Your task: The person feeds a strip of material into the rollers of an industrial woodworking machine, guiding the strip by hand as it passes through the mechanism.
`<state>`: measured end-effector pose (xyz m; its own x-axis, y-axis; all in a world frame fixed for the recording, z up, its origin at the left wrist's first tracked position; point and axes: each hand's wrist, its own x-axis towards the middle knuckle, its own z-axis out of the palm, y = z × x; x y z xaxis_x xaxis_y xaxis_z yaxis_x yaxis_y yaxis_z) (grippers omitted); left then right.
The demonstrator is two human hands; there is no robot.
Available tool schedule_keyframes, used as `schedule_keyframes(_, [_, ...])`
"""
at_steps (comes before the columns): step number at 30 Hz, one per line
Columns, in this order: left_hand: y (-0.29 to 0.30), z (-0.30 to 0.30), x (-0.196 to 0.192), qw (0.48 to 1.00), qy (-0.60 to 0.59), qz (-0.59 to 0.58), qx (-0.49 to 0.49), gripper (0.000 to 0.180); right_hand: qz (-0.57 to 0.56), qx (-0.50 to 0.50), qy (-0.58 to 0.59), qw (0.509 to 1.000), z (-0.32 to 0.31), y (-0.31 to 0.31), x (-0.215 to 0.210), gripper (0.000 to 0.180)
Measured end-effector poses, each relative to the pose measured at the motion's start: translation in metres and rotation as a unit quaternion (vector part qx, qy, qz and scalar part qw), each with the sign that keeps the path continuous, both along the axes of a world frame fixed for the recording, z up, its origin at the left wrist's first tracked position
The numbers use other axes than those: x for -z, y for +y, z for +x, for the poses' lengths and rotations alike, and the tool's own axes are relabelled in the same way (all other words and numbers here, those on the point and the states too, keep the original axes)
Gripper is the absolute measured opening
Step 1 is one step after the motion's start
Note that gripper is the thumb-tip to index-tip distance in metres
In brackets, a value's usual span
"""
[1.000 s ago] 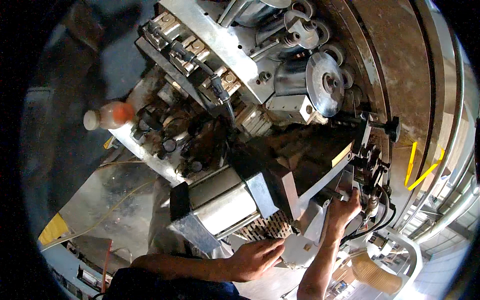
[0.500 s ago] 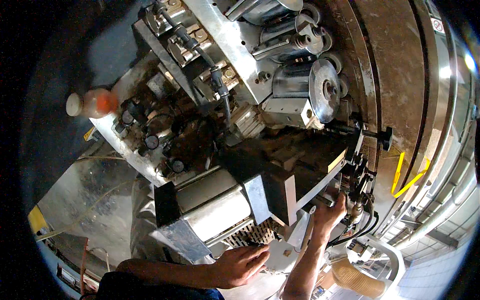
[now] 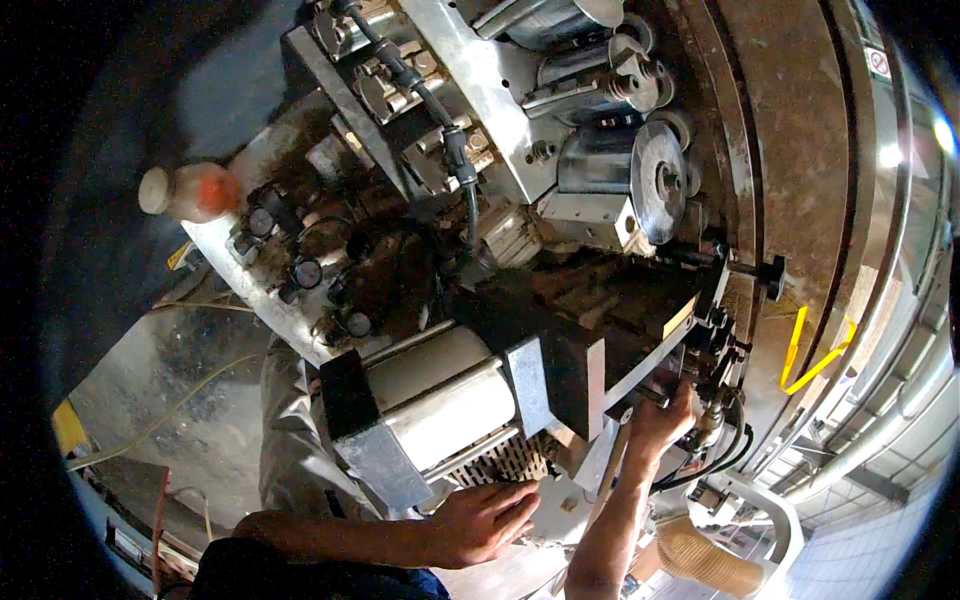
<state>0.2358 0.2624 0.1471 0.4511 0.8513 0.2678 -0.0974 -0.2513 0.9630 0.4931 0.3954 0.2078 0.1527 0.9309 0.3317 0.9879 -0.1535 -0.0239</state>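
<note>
So, big to small:
Machine point(image 3: 560, 250): huge, greasy metal, fills the view.
Motor housing point(image 3: 440, 400): pale cylinder, low centre.
Vent grille point(image 3: 505, 462): beneath the housing.
Left hand point(image 3: 485, 522): loosely curled, fingertips at grille.
Right hand point(image 3: 665, 420): closed around dark fittings under the machine's edge.
Bottle point(image 3: 185, 192): orange, far left.

Left hand point(image 3: 483, 522): below the motor housing point(image 3: 430, 410), by its vented end.
Right hand point(image 3: 662, 420): right of housing, under the machine block point(image 3: 600, 330).
Bottle point(image 3: 188, 192): far left, on the panel's edge.
</note>
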Motion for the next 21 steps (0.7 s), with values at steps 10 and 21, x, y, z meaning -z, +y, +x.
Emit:
schedule_keyframes(10, [0.003,-0.006,-0.005,1.0,0.013,-0.003,-0.001,0.042,0.011,-0.01,0.009,1.0,0.004,0.0,0.004,0.028])
schedule_keyframes(21, [0.004,-0.014,-0.021,0.999,0.036,0.037,-0.011,0.043,-0.031,0.027,0.004,0.999,0.006,-0.004,0.002,0.031])
